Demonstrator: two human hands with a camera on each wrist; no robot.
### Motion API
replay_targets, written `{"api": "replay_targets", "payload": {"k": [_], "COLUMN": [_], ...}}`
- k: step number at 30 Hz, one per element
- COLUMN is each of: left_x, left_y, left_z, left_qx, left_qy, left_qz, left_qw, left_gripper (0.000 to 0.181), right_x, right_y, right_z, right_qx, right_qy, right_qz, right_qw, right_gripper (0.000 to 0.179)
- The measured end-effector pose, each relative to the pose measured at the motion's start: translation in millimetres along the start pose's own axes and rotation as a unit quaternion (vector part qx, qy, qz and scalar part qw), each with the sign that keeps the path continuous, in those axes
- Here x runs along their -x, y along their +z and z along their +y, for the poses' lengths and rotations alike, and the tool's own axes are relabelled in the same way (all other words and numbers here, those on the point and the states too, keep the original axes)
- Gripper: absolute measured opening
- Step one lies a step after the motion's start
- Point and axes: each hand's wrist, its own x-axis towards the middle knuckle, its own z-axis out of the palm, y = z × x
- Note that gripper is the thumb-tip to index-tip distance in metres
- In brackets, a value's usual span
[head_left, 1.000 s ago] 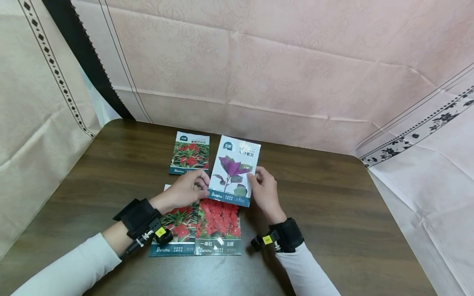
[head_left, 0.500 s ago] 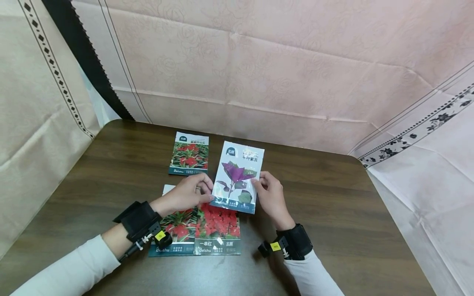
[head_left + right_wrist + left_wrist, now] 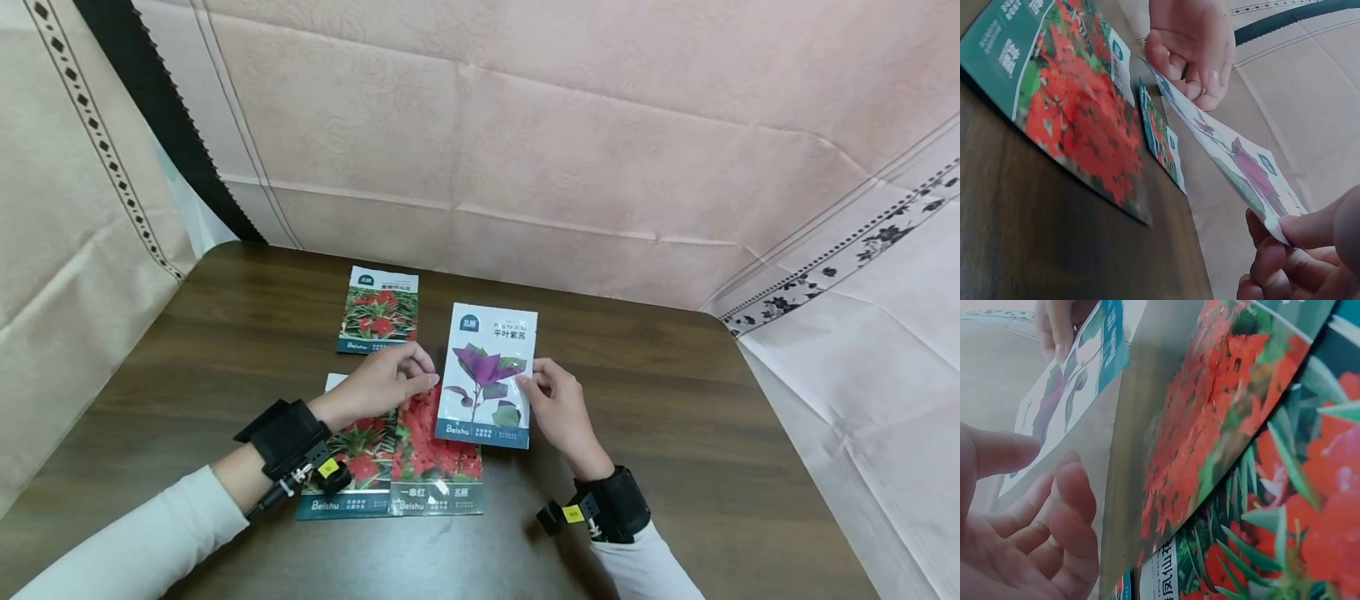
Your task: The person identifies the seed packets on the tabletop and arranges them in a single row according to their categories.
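A white seed packet (image 3: 487,375) with a purple-leaved plant on it is pinched at its right edge by my right hand (image 3: 558,408). In the right wrist view, my thumb (image 3: 1316,225) lies on its front and the fingers curl behind. My left hand (image 3: 382,383) is beside its left edge, thumb and fingers apart with nothing between them, as the left wrist view shows. Below, a red-flower seed packet (image 3: 437,471) lies on the table, its top partly covered by the white packet in the head view. Left of it lies another red-flower packet (image 3: 360,471), partly behind my left wrist.
A smaller red-flower packet (image 3: 378,312) lies farther back on the brown wooden table (image 3: 675,417). Pale patterned cloth (image 3: 562,150) hangs behind the table's far edge. Each wrist wears a black strap with a small camera.
My right hand has drawn the white packet toward me and slightly right, turning it straighter. My left hand has let go of its lower left corner.
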Motion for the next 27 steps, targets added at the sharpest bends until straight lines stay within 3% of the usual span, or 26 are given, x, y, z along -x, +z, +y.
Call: {"api": "replay_targets", "payload": {"k": [11, 19, 27], "left_x": [-9.8, -17.9, -29.5], "left_y": [2.9, 6.1, 14.4], "left_z": [1.2, 6.8, 12.4], "left_qx": [-0.003, -0.011, -0.017], "left_qy": [0.016, 0.023, 0.06], "left_qz": [0.033, 0.039, 0.039], "left_qw": [0.9993, 0.9989, 0.9973], "left_gripper": [0.035, 0.04, 0.035], "right_x": [15.0, 28.8, 33.6], "right_y": [-13, -21, -32], "right_z": [6, 9, 14], "right_qx": [0.025, 0.049, 0.069], "right_qy": [0.016, -0.002, -0.01], "right_qz": [-0.037, -0.048, -0.058], "right_qw": [0.9989, 0.9976, 0.9959], "right_gripper": [0.023, 0.02, 0.019]}}
